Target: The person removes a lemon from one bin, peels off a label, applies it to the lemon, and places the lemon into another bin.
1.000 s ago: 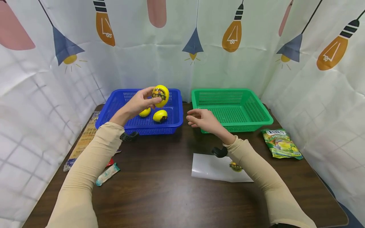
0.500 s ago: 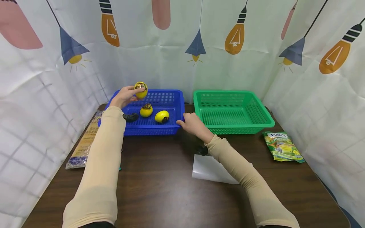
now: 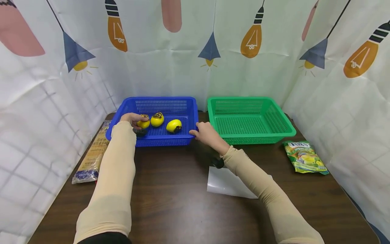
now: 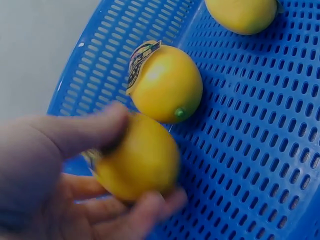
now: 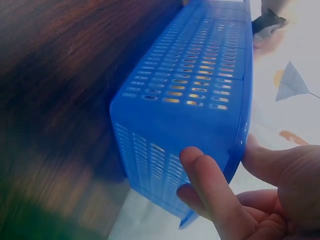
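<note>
My left hand [image 3: 130, 118] is inside the left end of the blue basket [image 3: 161, 141], its thumb and fingers around a yellow lemon [image 4: 142, 157] with a sticker. Right beside this lemon lies a second lemon [image 4: 167, 85], its dark printed label standing up. A third lemon [image 3: 174, 126] rests farther right on the basket floor, its dark label facing the front. At the basket's front right corner, my right hand [image 3: 208, 135] pinches the rim; the right wrist view has the thumb at the rim and fingers [image 5: 205, 175] against the outer wall.
A green basket [image 3: 250, 139] stands to the right of the blue one. A Fox's candy bag [image 3: 305, 157] lies at the right table edge, a long tan packet [image 3: 94, 154] at the left. A white sheet [image 3: 228, 184] lies partly under my right forearm.
My left hand has carried the lemon leftward, then lowered it into the blue basket. The right hand has moved left from between the baskets and taken hold of the blue basket's corner.
</note>
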### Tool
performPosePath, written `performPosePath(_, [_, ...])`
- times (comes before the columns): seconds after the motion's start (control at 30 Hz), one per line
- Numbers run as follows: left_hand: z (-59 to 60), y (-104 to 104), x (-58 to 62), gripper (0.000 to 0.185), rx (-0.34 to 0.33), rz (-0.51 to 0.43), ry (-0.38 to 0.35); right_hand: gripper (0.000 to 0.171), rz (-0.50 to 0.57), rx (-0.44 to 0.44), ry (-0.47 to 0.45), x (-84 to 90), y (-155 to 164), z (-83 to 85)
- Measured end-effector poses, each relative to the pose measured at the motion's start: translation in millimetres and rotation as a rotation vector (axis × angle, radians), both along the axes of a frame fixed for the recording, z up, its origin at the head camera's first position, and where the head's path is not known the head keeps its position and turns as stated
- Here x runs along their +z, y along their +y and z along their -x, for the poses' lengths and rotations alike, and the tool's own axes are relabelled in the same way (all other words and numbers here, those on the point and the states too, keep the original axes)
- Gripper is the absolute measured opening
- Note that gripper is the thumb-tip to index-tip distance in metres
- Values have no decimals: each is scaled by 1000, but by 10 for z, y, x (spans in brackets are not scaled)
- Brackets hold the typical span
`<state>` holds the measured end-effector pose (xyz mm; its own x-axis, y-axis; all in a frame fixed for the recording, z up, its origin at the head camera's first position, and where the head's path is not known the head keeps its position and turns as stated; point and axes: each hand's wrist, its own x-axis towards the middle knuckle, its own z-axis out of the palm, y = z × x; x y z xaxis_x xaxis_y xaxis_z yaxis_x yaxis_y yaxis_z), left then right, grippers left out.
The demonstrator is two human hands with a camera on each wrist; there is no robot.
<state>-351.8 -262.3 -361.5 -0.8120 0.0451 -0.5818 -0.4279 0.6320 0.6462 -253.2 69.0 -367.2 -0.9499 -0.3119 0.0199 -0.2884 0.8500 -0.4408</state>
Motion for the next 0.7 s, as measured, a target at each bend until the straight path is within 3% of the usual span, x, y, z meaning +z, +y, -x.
performPosePath(0.07, [40,-17,-24,81,-40,91,-43,34,-1,-2,4,1,-2,-6])
performPosePath(0.17, [71,-20,-28,91,-24,202,-84,35,-6,0,14,4,-12,-8])
performPosePath(0.33, [73,-36,-14,94,9,263,-87,36,-6,14,20,-15,-35,-7])
performPosePath(0.43, [10,-27,60,93,40,255,-60,36,-6,20,35,-29,-41,-1])
performPosePath(0.57, [-137,20,251,91,63,286,13,40,-28,42,88,-48,-47,17])
performPosePath(0.7, [-219,53,426,82,-8,419,120,47,-53,78,122,-44,-39,-1])
